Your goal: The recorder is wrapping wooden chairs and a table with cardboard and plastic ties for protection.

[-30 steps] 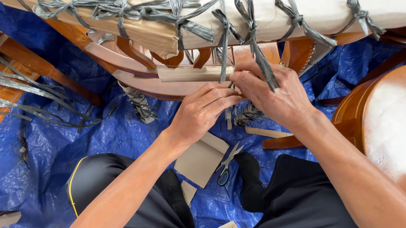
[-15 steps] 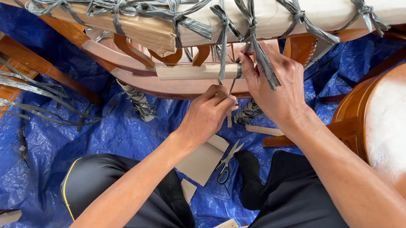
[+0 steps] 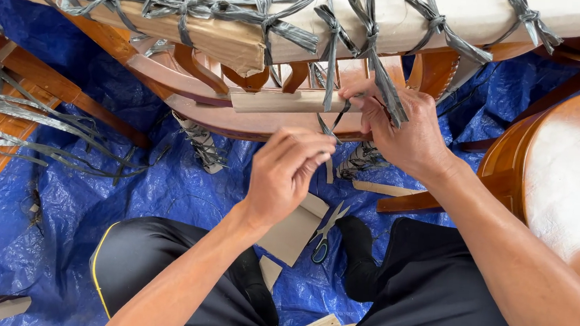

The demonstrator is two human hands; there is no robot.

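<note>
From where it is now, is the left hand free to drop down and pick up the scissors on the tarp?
Probably not yet. The left hand is pinching a grey strap under the cardboard strip. The scissors lie uncovered just below, on the blue tarp.

Left hand [image 3: 282, 173] fingers pinched shut; right hand [image 3: 405, 131] fingers curled closed.

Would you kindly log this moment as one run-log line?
left hand: pinching grey strap end | right hand: holding strap at cardboard strip on wooden chair rail | scissors: on blue tarp
</note>
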